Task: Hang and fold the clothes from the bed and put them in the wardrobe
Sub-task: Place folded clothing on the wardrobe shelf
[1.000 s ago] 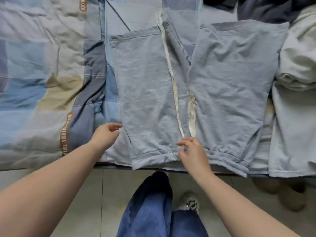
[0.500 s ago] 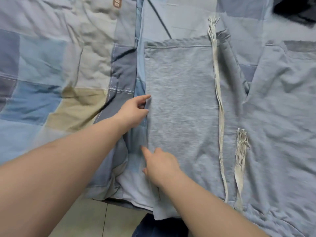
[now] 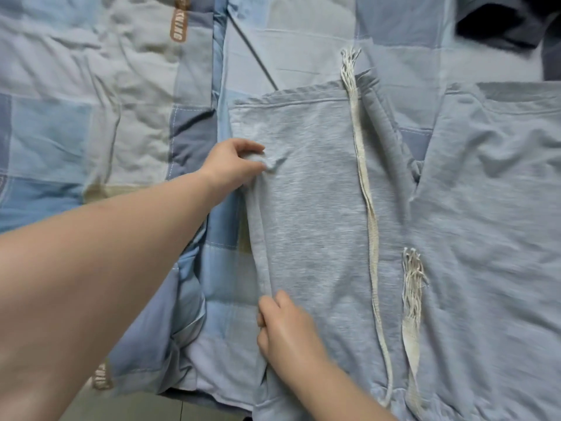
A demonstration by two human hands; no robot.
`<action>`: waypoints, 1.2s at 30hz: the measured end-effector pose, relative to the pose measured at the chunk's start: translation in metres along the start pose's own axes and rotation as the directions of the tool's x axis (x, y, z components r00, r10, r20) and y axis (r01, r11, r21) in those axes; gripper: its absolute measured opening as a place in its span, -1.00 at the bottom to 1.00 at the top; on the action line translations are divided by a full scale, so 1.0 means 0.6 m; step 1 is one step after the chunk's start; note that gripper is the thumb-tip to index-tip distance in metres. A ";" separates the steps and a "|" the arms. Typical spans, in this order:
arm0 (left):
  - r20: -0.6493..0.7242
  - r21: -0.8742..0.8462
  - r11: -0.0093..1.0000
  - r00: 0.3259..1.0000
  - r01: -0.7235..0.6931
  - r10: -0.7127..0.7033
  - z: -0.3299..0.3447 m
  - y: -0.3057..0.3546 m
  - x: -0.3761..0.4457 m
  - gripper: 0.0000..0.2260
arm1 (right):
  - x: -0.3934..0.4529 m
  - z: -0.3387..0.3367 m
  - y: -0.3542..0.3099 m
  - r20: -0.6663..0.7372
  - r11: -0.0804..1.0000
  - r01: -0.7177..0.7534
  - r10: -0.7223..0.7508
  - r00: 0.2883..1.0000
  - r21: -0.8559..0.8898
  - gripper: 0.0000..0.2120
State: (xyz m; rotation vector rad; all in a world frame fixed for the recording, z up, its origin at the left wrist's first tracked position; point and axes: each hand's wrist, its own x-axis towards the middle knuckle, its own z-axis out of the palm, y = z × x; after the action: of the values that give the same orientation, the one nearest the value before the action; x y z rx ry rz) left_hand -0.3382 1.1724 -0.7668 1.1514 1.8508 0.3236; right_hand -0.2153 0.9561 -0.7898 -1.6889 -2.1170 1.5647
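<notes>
A bed covered by a patchwork quilt in blue, grey and beige squares fills the view, with a strip of tiled floor at the near edge. One pair of grey shorts lies flat on the quilt, waistband toward the near edge and two legs pointing away. Two hands work its left side. The right hand, nearest, has its fingers curled onto the side seam (whether it truly pinches the cloth I cannot tell). Farther along the same edge, the left hand pinches a small bunch of the fabric, raising a pucker. Two cream drawstrings with frayed ends lie on the shorts, one long and one short. At the far right corner sits one dark garment.
</notes>
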 end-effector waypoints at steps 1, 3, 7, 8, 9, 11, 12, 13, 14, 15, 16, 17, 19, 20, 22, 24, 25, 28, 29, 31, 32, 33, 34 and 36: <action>-0.003 0.023 1.000 1.000 -0.006 0.006 0.007 0.017 0.000 -0.65 | -0.013 -0.008 0.011 -0.015 0.999 -0.011 0.012 1.000 0.040 -0.84; 0.004 0.072 0.997 1.000 -0.012 0.012 0.021 0.052 0.000 -0.63 | -0.038 -0.018 0.036 -0.088 0.993 -0.017 0.028 0.996 0.116 -0.78; -0.087 0.258 0.964 0.993 -0.058 0.083 0.074 0.138 -0.018 -0.63 | -0.088 -0.067 0.073 -0.159 0.978 -0.066 0.098 0.982 0.199 -0.37; -0.126 0.317 0.946 0.986 -0.064 0.109 0.092 0.161 -0.025 -0.52 | -0.100 -0.081 0.086 -0.180 0.967 -0.119 0.162 0.970 0.226 -0.25; -0.151 0.359 0.930 0.979 -0.078 0.140 0.107 0.178 -0.032 -0.45 | -0.108 -0.092 0.095 -0.193 0.952 -0.169 0.221 0.956 0.256 -0.23; -0.184 0.393 0.910 0.959 -0.130 0.217 0.150 0.219 -0.048 -0.39 | -0.119 -0.110 0.127 -0.325 0.958 -0.172 0.242 0.914 0.229 -0.38; -0.194 0.396 0.905 0.949 -0.155 0.247 0.172 0.238 -0.054 -0.37 | -0.126 -0.137 0.134 -0.315 0.944 -0.160 0.251 0.915 0.287 -0.36; -0.201 0.396 0.900 0.940 -0.182 0.278 0.200 0.261 -0.060 -0.35 | -0.139 -0.158 0.152 -0.305 0.936 -0.147 0.249 0.919 0.321 -0.36; -0.202 0.394 0.896 0.931 -0.206 0.303 0.232 0.285 -0.065 -0.34 | -0.155 -0.177 0.178 -0.262 0.919 -0.159 0.264 0.928 0.362 -0.39; -0.200 0.394 0.893 0.928 -0.216 0.313 0.259 0.306 -0.071 -0.33 | -0.169 -0.189 0.199 -0.283 0.916 -0.155 0.270 0.920 0.370 -0.40; -0.188 0.398 0.889 0.928 -0.226 0.321 0.289 0.329 -0.076 -0.33 | -0.186 -0.209 0.219 -0.225 0.896 -0.177 0.286 0.931 0.408 -0.38; -0.165 0.403 0.883 0.931 -0.239 0.327 0.319 0.350 -0.083 -0.33 | -0.203 -0.231 0.237 -0.183 0.880 -0.176 0.280 0.942 0.442 -0.34; -0.106 0.406 0.868 0.929 -0.285 0.355 0.386 0.395 -0.098 -0.33 | -0.234 -0.267 0.291 -0.150 0.871 -0.183 0.278 0.949 0.455 -0.31; -0.075 0.411 0.858 0.927 -0.307 0.368 0.419 0.415 -0.105 -0.33 | -0.248 -0.284 0.317 -0.133 0.860 -0.210 0.302 0.944 0.464 -0.28; -0.018 0.423 0.839 0.922 -0.343 0.386 0.477 0.444 -0.114 -0.32 | -0.272 -0.316 0.363 -0.053 0.832 -0.297 0.362 0.931 0.469 -0.26; 0.044 0.427 0.819 0.914 -0.383 0.404 0.531 0.466 -0.125 -0.32 | -0.297 -0.336 0.411 -0.025 0.821 -0.348 0.402 0.915 0.453 -0.25; 0.073 0.425 0.810 0.907 -0.404 0.414 0.556 0.473 -0.132 -0.34 | -0.308 -0.341 0.430 -0.019 0.817 -0.364 0.415 0.910 0.447 -0.26; 0.171 0.419 0.766 0.871 -0.487 0.460 0.617 0.485 -0.154 -0.35 | -0.335 -0.345 0.461 -0.017 0.817 -0.402 0.448 0.894 0.413 -0.25; 0.207 0.423 0.745 0.856 -0.515 0.474 0.635 0.486 -0.160 -0.35 | -0.341 -0.340 0.468 -0.008 0.811 -0.411 0.456 0.890 0.417 -0.25; 0.252 0.437 0.712 0.835 -0.550 0.490 0.661 0.485 -0.165 -0.34 | -0.348 -0.325 0.480 0.004 0.804 -0.417 0.458 0.889 0.423 -0.18; 0.260 0.441 0.702 0.828 -0.559 0.496 0.670 0.483 -0.166 -0.34 | -0.348 -0.315 0.487 0.002 0.806 -0.403 0.446 0.895 0.434 -0.20; 0.258 0.439 0.697 0.823 -0.566 0.506 0.676 0.482 -0.165 -0.35 | -0.346 -0.306 0.493 0.006 0.804 -0.385 0.429 0.903 0.452 -0.25; 0.249 0.437 0.693 0.818 -0.573 0.519 0.681 0.481 -0.165 -0.35 | -0.344 -0.300 0.500 0.020 0.794 -0.367 0.410 0.912 0.485 -0.28; 0.239 0.436 0.689 0.813 -0.579 0.532 0.684 0.481 -0.162 -0.35 | -0.342 -0.294 0.507 0.078 0.780 -0.328 0.340 0.937 0.533 -0.24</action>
State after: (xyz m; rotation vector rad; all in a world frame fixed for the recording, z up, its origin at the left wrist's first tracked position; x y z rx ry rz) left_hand 0.1725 1.1538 -0.7635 2.0644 1.4887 0.1220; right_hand 0.1874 0.8973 -0.8009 -1.8965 -1.2067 1.9678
